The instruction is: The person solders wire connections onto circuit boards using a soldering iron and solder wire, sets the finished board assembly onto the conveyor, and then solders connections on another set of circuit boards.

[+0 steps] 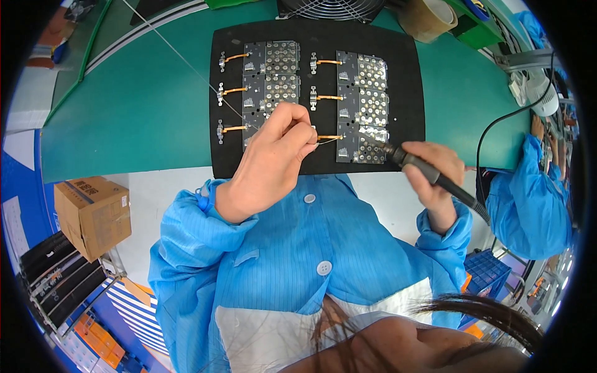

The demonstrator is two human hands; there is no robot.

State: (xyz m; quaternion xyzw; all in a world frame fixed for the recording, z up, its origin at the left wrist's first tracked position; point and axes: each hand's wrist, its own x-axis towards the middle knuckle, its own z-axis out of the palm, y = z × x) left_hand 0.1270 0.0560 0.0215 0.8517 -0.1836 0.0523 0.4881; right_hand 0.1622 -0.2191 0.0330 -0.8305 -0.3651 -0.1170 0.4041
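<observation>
My left hand (277,152) is closed in a pinch on thin solder wire (328,142), whose end reaches toward the nearest board (347,151) of the right column. A line of wire (199,74) runs from the upper left down to this hand. In my right hand (438,165) is a black soldering iron (395,153), its tip pointing left over that board's dotted silver part. A small metal connector on an orange flex strip (329,137) is joined to the board; my left fingers partly cover the connector. Two like boards (348,105) sit farther up the column.
A second column of boards (253,84) lies left on the black mat (317,37), partly behind my left hand. Tape rolls (426,18) and a fan (329,9) stand at the back. A black cable (488,127) hangs at right. A cardboard box (93,214) is lower left.
</observation>
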